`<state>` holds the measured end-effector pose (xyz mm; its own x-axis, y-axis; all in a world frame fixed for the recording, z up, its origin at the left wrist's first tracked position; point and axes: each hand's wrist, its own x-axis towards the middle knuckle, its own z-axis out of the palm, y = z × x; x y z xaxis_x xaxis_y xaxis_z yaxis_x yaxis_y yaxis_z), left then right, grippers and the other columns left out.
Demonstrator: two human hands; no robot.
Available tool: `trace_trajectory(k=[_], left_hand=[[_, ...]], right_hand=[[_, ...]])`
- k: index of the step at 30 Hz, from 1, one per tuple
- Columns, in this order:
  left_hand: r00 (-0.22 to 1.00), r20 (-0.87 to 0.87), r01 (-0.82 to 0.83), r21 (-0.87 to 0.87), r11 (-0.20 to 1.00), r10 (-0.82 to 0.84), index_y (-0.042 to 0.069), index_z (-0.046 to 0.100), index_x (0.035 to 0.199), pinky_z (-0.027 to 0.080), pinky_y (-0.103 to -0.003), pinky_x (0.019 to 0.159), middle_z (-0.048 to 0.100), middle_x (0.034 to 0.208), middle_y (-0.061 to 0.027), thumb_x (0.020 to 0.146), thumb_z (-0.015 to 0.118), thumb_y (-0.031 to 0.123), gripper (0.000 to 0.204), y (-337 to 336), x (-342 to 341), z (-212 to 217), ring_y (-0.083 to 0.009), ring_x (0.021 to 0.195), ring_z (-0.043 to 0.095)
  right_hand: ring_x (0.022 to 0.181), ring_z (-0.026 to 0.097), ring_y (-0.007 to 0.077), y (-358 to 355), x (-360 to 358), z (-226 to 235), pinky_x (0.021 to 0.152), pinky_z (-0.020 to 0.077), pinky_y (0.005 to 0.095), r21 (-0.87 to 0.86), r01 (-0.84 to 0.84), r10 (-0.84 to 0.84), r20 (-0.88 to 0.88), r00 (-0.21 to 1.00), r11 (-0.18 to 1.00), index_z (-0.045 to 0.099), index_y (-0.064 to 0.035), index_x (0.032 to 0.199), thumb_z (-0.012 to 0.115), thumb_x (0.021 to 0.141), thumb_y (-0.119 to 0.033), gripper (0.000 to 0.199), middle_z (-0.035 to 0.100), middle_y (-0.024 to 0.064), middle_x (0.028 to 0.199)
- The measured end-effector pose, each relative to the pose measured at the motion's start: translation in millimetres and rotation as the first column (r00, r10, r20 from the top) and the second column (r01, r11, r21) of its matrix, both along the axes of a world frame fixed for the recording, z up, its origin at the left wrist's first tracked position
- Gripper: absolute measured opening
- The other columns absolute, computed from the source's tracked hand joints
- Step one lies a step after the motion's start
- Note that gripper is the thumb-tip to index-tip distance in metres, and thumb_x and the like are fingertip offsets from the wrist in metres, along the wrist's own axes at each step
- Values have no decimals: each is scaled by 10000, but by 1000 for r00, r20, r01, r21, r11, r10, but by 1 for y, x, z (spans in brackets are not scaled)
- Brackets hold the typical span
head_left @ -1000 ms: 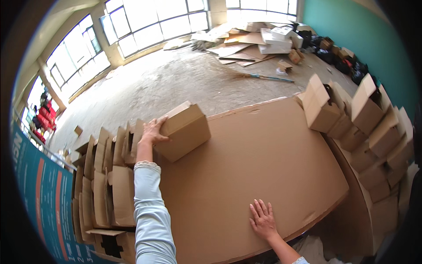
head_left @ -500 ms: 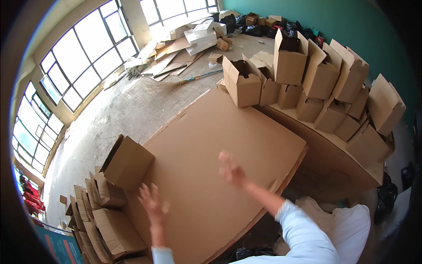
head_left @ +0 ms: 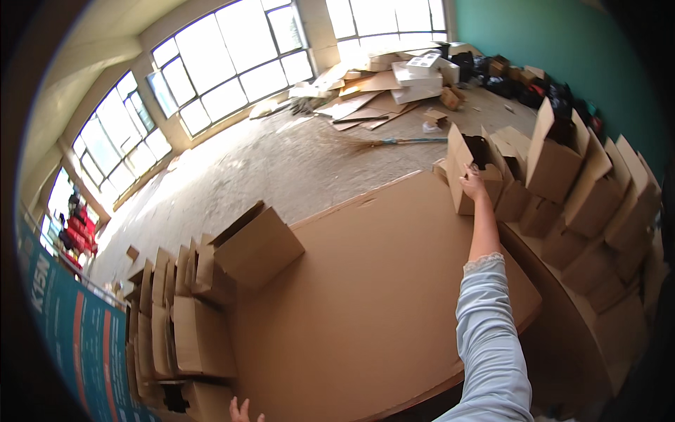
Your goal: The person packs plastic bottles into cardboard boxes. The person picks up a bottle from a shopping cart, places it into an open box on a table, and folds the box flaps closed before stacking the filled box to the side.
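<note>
My right hand (head_left: 473, 183) reaches far out to an open-topped cardboard box (head_left: 462, 200) at the near end of the right-hand boxes. Its fingers close on the upper edge of that box, beside the dark opening. At the lower edge of the picture, my left hand (head_left: 244, 410) shows only in part, fingers apart and holding nothing. Closest to it is a small cardboard box (head_left: 211, 401). Between the hands lies a wide, flat cardboard surface (head_left: 344, 302). A tilted open box (head_left: 260, 246) stands on its left side.
Several open boxes (head_left: 200, 337) are packed in rows at the left, by a teal banner (head_left: 60, 316). More boxes (head_left: 559, 151) are stacked at the right. A broom (head_left: 408, 141), flattened cardboard (head_left: 369, 105) and black bags (head_left: 503, 86) lie on the floor beyond.
My right hand has moved forward and right from above the cardboard surface to the box edge and closed on it. My left hand has dropped to the lower edge. The view has turned left.
</note>
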<state>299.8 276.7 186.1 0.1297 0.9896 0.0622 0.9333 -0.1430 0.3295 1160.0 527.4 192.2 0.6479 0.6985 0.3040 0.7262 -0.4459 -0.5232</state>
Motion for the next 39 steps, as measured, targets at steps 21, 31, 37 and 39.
trace_trajectory(k=[21,31,37,39], left_hand=[[967,249,35,72,997,-52,37,499,1358,369,-455,1089,399,1466,-208,783,715,74,615,-51,36,72,-423,1300,426],[883,337,-345,-5,939,326,26,548,1316,417,-427,1054,442,1451,-199,810,704,72,532,-199,-101,39,-386,1303,464],[748,245,-607,-126,785,617,-1,582,1264,481,-428,958,563,1318,-216,836,698,108,456,-307,-205,-2,-357,1159,587],[690,170,-669,-219,710,703,-15,583,1260,491,-436,933,587,1284,-223,834,704,133,467,-340,-249,-42,-362,1149,591]], right_hand=[[910,650,167,-221,-473,44,771,516,268,463,-807,905,-379,192,365,667,-24,1150,554,938,45,250,697,127,1124],[968,664,203,-264,-509,78,886,508,332,16,-896,835,-372,406,443,711,2,916,687,785,-7,134,715,128,1034],[1416,343,264,-242,-547,134,1187,204,402,28,-892,893,-9,451,451,375,-69,1463,790,745,-230,845,404,120,1500],[1413,357,270,-226,-589,144,1185,231,400,-177,-925,941,69,330,337,325,-40,1494,784,703,-171,923,419,138,1503]])
